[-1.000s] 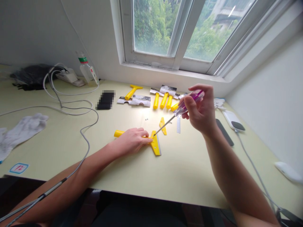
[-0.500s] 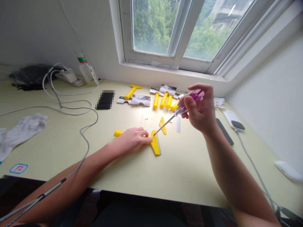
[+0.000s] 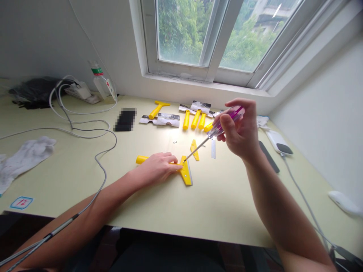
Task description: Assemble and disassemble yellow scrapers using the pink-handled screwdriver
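Note:
My left hand (image 3: 161,167) is closed over the handle of a yellow scraper (image 3: 185,178), which lies flat with its metal blade edge facing right. Two small screws show on the scraper's head. In my right hand (image 3: 238,128) is a screwdriver (image 3: 198,147) with a clear and purple handle, tilted so that its tip meets the upper screw. Just beyond the head lies a loose yellow cover plate (image 3: 194,150). A bare blade (image 3: 213,149) is to its right, and small nuts (image 3: 175,142) lie to its left.
Several yellow scrapers (image 3: 195,119) with printed sleeves lie along the back. Another yellow scraper (image 3: 156,109) is further left, by a pixelated dark object (image 3: 125,119). Grey cables (image 3: 105,166) cross the left side and my left forearm. A white glove (image 3: 31,156) lies at left, a phone (image 3: 269,156) at right.
The view has shifted very slightly. Both hands keep the same hold, and the screwdriver tip stays at the upper screw of the scraper.

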Action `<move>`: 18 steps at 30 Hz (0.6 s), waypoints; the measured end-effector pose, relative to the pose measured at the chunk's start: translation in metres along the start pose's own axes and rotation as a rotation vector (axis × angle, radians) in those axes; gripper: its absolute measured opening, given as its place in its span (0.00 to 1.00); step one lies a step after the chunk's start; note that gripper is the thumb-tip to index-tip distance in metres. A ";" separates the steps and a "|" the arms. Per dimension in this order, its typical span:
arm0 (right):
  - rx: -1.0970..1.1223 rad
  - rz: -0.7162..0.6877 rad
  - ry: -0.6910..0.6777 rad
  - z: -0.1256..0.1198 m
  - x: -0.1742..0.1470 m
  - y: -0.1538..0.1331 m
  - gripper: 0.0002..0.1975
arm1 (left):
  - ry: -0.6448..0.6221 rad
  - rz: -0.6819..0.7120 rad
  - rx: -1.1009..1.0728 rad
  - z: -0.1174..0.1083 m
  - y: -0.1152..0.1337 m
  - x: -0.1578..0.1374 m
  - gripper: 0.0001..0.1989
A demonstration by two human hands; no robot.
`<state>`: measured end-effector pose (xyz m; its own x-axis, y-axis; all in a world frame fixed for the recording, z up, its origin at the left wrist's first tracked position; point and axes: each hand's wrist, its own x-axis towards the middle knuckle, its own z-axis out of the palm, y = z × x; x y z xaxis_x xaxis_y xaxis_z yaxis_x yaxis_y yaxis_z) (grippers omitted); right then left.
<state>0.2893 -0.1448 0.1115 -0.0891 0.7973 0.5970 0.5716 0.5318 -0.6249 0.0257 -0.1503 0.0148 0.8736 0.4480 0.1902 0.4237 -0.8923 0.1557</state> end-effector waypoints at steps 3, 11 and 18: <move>0.008 -0.007 -0.001 0.001 0.000 -0.001 0.21 | 0.000 -0.001 -0.002 -0.001 0.000 0.000 0.14; -0.023 -0.088 -0.032 -0.001 -0.007 -0.009 0.22 | -0.004 -0.009 -0.013 -0.002 0.001 0.000 0.14; -0.022 -0.097 -0.077 -0.003 -0.009 -0.027 0.22 | 0.026 -0.002 -0.012 -0.001 0.001 0.000 0.14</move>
<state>0.2772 -0.1675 0.1242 -0.2067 0.7626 0.6130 0.5752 0.6015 -0.5543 0.0263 -0.1510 0.0156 0.8660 0.4516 0.2148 0.4226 -0.8905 0.1682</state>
